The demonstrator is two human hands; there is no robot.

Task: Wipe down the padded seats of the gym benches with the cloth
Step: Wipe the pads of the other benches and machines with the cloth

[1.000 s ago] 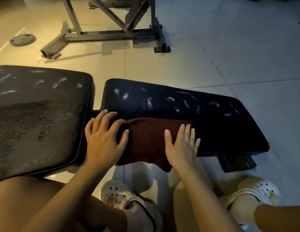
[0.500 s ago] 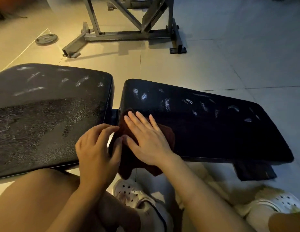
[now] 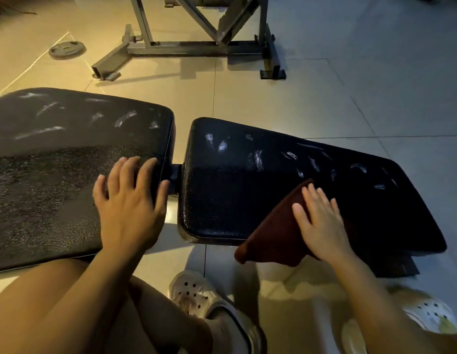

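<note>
While hands [image 3: 320, 221] wipe, rack [image 3: 196, 44] (behind)

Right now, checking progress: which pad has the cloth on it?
The right-hand pad, under the right hand pressing the cloth; the left pad has none.

There were no words, numbers or signs to read anywhere in the picture.
</note>
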